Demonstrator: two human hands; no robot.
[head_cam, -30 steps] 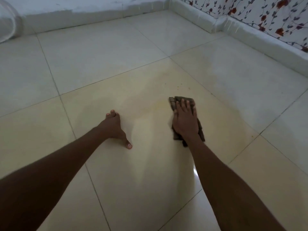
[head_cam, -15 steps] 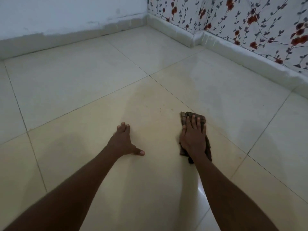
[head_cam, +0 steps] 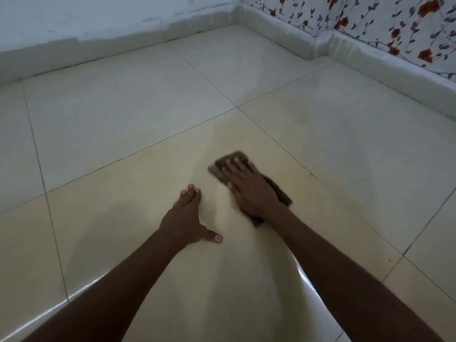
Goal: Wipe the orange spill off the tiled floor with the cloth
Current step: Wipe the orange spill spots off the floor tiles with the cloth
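A dark brownish cloth (head_cam: 218,167) lies flat on the cream tiled floor (head_cam: 123,119), and my right hand (head_cam: 249,188) presses down on it with fingers spread, covering most of it. The cloth is blurred by motion. A faint orange-yellow smear (head_cam: 288,172) shows on the tile just right of the cloth, with a paler wet streak (head_cam: 214,141) beyond it. My left hand (head_cam: 186,218) rests flat on the same tile, to the left of the cloth, fingers together and thumb out, holding nothing.
A small orange spot (head_cam: 389,260) sits on the tile near a grout line at the right. A white skirting (head_cam: 283,38) and a floral-patterned wall (head_cam: 394,25) run along the back right; a plain pale wall (head_cam: 98,21) closes the back.
My right hand has slid the cloth leftwards, towards my left hand, and turned it at an angle. The head camera has shifted, bringing the room's corner into view.
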